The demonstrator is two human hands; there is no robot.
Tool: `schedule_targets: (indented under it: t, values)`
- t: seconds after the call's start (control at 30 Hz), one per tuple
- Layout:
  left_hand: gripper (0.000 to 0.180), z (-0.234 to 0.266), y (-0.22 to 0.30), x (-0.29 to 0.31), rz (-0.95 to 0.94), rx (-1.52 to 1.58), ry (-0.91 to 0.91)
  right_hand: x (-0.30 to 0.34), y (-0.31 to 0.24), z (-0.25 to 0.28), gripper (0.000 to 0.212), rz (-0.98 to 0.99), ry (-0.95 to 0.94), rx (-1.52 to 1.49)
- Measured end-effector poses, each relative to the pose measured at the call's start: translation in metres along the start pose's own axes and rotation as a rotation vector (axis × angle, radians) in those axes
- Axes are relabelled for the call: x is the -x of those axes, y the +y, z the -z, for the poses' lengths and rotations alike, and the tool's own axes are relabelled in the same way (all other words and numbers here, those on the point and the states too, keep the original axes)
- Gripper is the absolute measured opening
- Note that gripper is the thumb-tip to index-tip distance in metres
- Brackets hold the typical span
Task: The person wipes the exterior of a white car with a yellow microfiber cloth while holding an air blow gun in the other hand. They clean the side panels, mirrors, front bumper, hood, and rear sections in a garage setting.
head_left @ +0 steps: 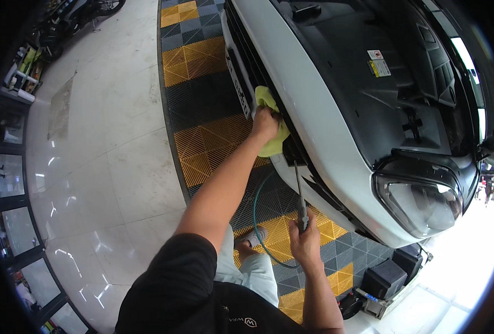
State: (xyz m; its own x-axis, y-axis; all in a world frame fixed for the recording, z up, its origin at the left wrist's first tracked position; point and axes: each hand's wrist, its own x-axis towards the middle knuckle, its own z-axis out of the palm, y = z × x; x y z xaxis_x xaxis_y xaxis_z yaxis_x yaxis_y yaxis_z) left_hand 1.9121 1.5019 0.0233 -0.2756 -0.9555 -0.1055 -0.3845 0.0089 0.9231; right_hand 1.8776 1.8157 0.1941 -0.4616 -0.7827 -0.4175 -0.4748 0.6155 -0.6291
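Note:
My left hand [265,123] is closed on a yellow-green cloth [273,146], pressing it against the front of a white car [319,106] beside the dark grille slot. Some of the cloth hangs below the hand and some pokes out above it. In my right hand [307,240] is an air blow gun [302,210], gripped by its handle. Its long thin nozzle points up at a dark opening [294,153] in the bumper, just right of the cloth; whether the tip touches cannot be seen. A teal hose [254,207] loops down to the left of the gun.
The car's hood is up, baring a black front compartment [364,89] and a headlight [422,203]. Yellow and dark grid tiles [208,139] lie under my feet, beside pale floor tiles [113,161]. Black boxes [385,277] stand at lower right; a motorcycle [63,22] is at far left.

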Motion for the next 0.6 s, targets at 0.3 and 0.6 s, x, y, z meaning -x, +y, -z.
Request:
schedule_targets:
  t: [0.3, 0.6]
  values:
    - [0.032, 0.070, -0.009, -0.128, -0.028, -0.168, 0.096, -0.063, -0.064, -0.029, 0.050, 0.039, -0.037, -0.072]
    - [0.039, 0.139, -0.042, -0.284, -0.286, -0.196, -0.117, -0.231, -0.206, -0.120, 0.048, 0.025, 0.138, -0.034]
